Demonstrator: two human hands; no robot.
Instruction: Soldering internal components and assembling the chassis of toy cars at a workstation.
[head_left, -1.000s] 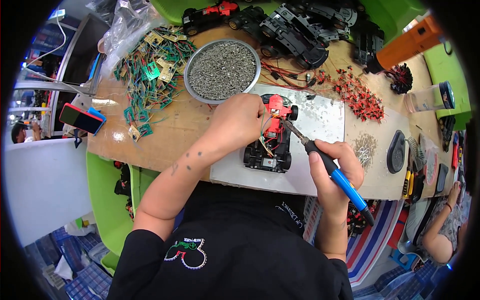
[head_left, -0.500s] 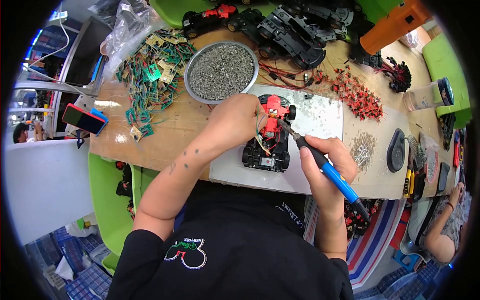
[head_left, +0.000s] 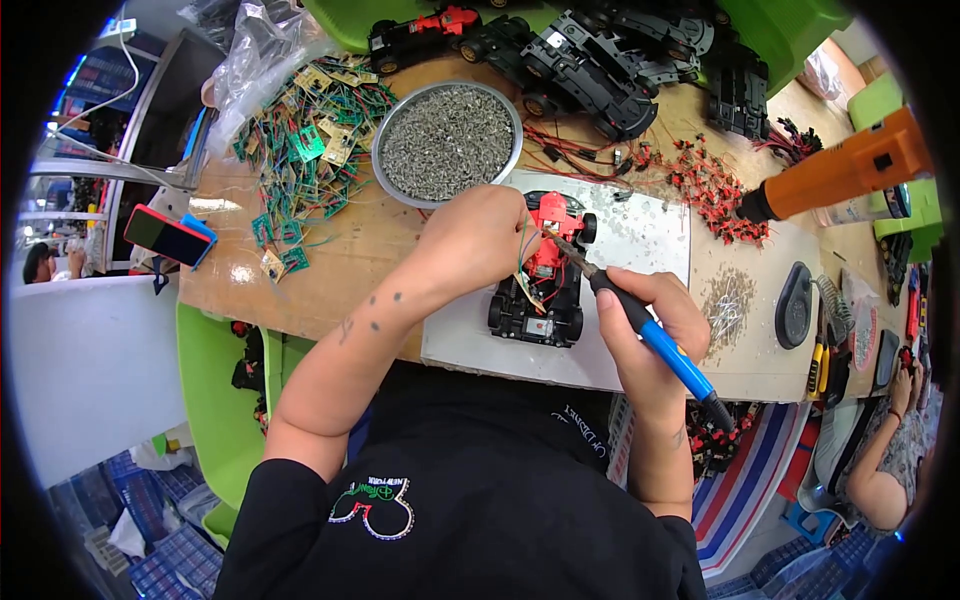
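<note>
Toy car chassis (head_left: 546, 268), black and red, lies on a white board (head_left: 460, 342) upon the table (head_left: 225, 275), while the right hand (head_left: 665, 315) pinches a soldering iron (head_left: 676, 362), its tip at the red part, and the left hand (head_left: 478, 238) bends beside thin wires (head_left: 521, 260), its hidden fingertips' hold I cannot tell.

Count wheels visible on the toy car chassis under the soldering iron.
3: upper-right wheel, lower-left wheel and lower-right wheel. A fourth may hide behind the left hand.
</note>
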